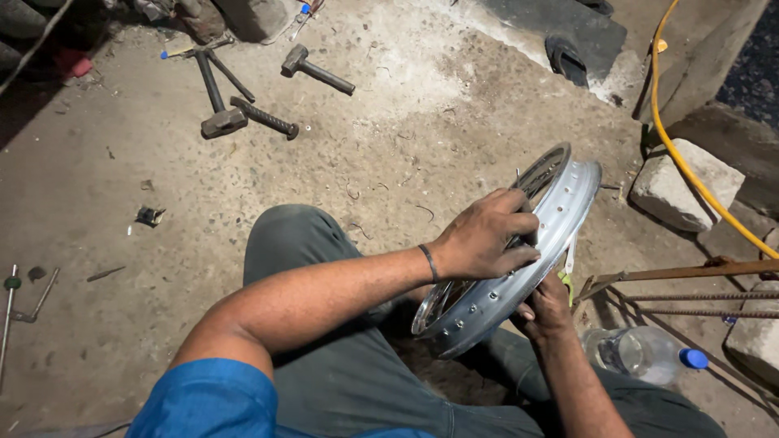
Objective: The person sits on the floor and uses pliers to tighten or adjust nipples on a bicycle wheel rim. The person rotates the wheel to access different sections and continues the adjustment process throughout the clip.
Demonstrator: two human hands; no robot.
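Tools show first at my far left: a thin metal rod with a green knob (pixel 10 302) lies on the concrete floor (pixel 162 186) at nine o'clock, and a small crumpled scrap (pixel 150 216) sits a little further in. Up at eleven o'clock I see a cluster of hammers (pixel 223 97), their handles crossed, and one more hammer (pixel 315 70) just beside them toward twelve, lying apart from the rest.

Moving toward the middle, my left arm in a blue sleeve (pixel 207 401) crosses over a raised knee in dark trousers (pixel 292 243). My left hand (pixel 483 239) rests on the silver wheel rim (pixel 519 276), which stands tilted on edge at about three o'clock from the knee, its far edge pointing to one o'clock. The left fingers (pixel 511 253) are curled over the rim's upper edge and pressed onto it, close together. A dark band (pixel 428 262) circles that wrist.

My right hand (pixel 545 307) comes up from five o'clock under the rim's lower edge; its fingers touch the metal there, but I cannot tell whether they grip it.

Further right, a clear plastic bottle with a blue cap (pixel 645 355) lies on its side at four o'clock, near rusty metal bars (pixel 690 284). A pale stone block (pixel 682 182) sits at two o'clock, and a yellow hose (pixel 673 138) runs past it.
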